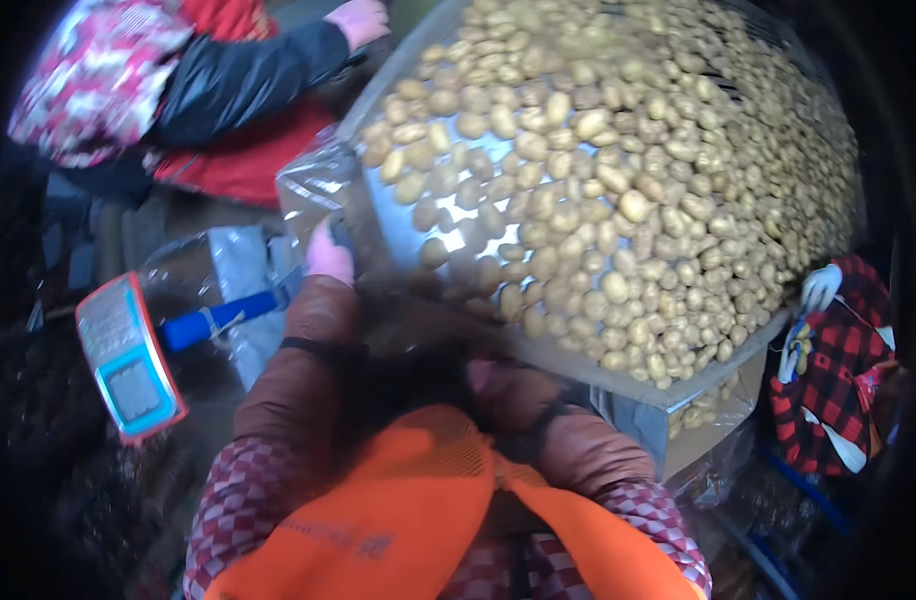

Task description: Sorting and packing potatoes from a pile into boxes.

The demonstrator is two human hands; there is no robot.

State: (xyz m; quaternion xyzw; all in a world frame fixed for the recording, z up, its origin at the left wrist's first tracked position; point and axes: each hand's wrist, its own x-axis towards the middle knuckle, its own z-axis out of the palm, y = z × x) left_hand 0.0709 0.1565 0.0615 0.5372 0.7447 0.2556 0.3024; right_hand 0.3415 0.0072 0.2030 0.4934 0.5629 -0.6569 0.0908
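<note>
My left hand (330, 253), in a pink glove, is at the clear plastic liner (319, 180) by the left corner of a metal-edged sorting table (398, 225). Blur hides whether its fingers grip the plastic. Close to the table's near edge is my right hand (486, 373), dark and mostly hidden in shadow, so its fingers cannot be made out. Between both hands lies a dark, blurred area. Many small potatoes (615, 180) cover the table, thinning out towards the left corner, where bare shiny surface shows.
A digital scale's display head (131, 360) on a blue post (221, 319) stands at left. One pink-gloved co-worker (255, 82) is at upper left; another, in white gloves and a checked sleeve (825, 375), is at right. Potatoes fill a plastic-lined box (709, 431) below the near corner.
</note>
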